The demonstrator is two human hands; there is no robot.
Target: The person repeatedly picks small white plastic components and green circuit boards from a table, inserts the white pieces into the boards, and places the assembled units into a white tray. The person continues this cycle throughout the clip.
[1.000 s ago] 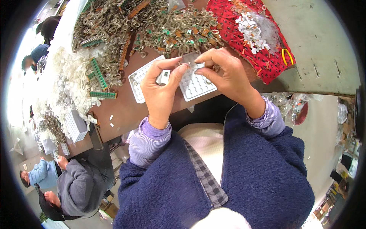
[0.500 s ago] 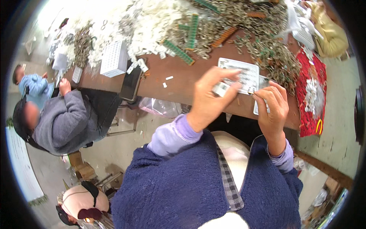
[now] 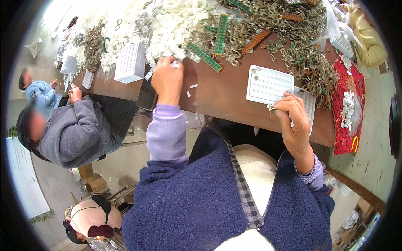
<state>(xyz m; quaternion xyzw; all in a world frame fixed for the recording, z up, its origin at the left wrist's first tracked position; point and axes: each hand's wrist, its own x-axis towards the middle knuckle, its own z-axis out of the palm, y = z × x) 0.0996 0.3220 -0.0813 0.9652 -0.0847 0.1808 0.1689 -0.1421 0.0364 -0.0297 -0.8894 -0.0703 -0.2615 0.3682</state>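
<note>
My left hand [image 3: 168,81] reaches to the near edge of a heap of small white plastic pieces [image 3: 173,25]. Its fingers are curled together, with a small white plastic piece [image 3: 176,65] at their tips. My right hand [image 3: 294,119] pinches a small metal part [image 3: 271,108] between thumb and fingers, just off the near edge of a white tray [image 3: 268,83]. Rows of small marks cover this tray, and a few small bits lie at its upper left corner. A second white tray [image 3: 307,109] lies partly under it, beside my right hand.
A large heap of metal parts [image 3: 310,62] spreads behind the trays, with green strips [image 3: 220,35] and orange strips [image 3: 255,41] among it. A stack of white trays [image 3: 130,62] and a dark phone [image 3: 146,95] lie left. A red bag [image 3: 347,104] is right. A co-worker [image 3: 79,129] sits at left.
My left hand has moved left, from above the tray to the white heap. My right hand has shifted slightly down and left, and the metal part now shows at its fingertips.
</note>
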